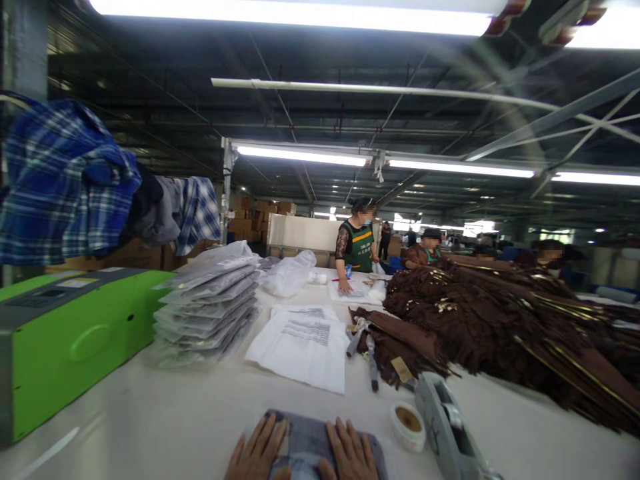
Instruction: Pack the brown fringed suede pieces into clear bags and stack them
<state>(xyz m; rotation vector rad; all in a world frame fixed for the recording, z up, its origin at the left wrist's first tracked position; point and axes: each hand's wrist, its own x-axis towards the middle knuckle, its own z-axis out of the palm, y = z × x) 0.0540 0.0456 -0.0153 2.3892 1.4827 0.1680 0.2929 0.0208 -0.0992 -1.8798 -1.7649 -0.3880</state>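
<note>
Grey folded cloth [307,443] lies at the near edge of the white table [165,413], both hands flat on it, fingers spread: left hand [259,453], right hand [350,455]. A tape dispenser [445,427] sits just right.

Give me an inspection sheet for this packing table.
Surface: pale table.
Job's things: grey folded garment at near edge.
Clutter: tape dispenser, tape roll, plastic bags, stack of bagged garments, brown garment heap, green machine.
Hands: left hand and right hand flat on the garment.
Cables: nothing seen.
Surroundings: plaid shirts hanging; people at the far end.
</note>
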